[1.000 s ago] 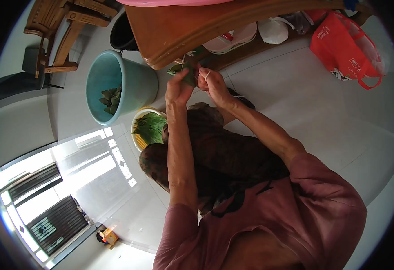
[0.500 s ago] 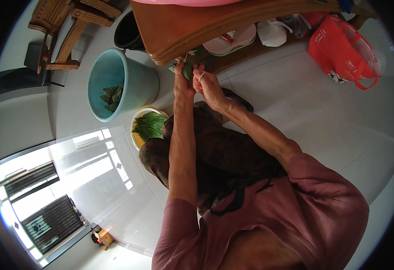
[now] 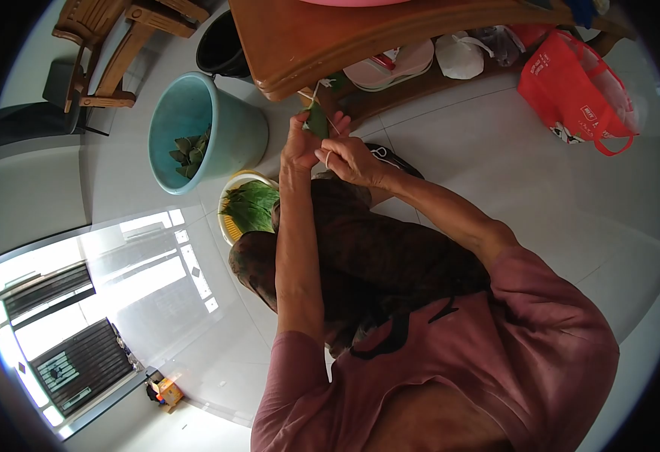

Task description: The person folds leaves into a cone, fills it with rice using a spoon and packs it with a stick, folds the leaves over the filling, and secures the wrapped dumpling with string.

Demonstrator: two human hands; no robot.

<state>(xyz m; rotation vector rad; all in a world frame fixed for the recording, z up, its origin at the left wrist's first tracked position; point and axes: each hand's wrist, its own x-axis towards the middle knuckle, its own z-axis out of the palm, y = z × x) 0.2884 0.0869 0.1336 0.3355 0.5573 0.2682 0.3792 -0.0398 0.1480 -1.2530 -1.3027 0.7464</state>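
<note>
My left hand [image 3: 300, 145] holds a green leaf-wrapped dumpling [image 3: 315, 120], its pointed side showing between thumb and fingers. A white string [image 3: 315, 93] runs up from the dumpling toward the table's edge. Just below and to the right, my right hand [image 3: 352, 160] is closed, pinching the thin string that stretches from the dumpling. A pale band circles one of its fingers; whether it is a ring or string I cannot tell. Beside my left knee, a yellow and white basket [image 3: 230, 228] contains long green leaves [image 3: 251, 205].
A light blue bucket [image 3: 241, 124] on the left contains several wrapped dumplings [image 3: 190, 154]. Behind it stands a black bucket [image 3: 224, 47]. A wooden table [image 3: 292, 45] overhangs my hands, with a pink basin [image 3: 356, 1] on top. A red bag [image 3: 571, 90] sits at right.
My right hand has drawn down and away from the dumpling, pulling string. The left hand's fingers have opened out somewhat, and more of the dumpling and the string above it shows.
</note>
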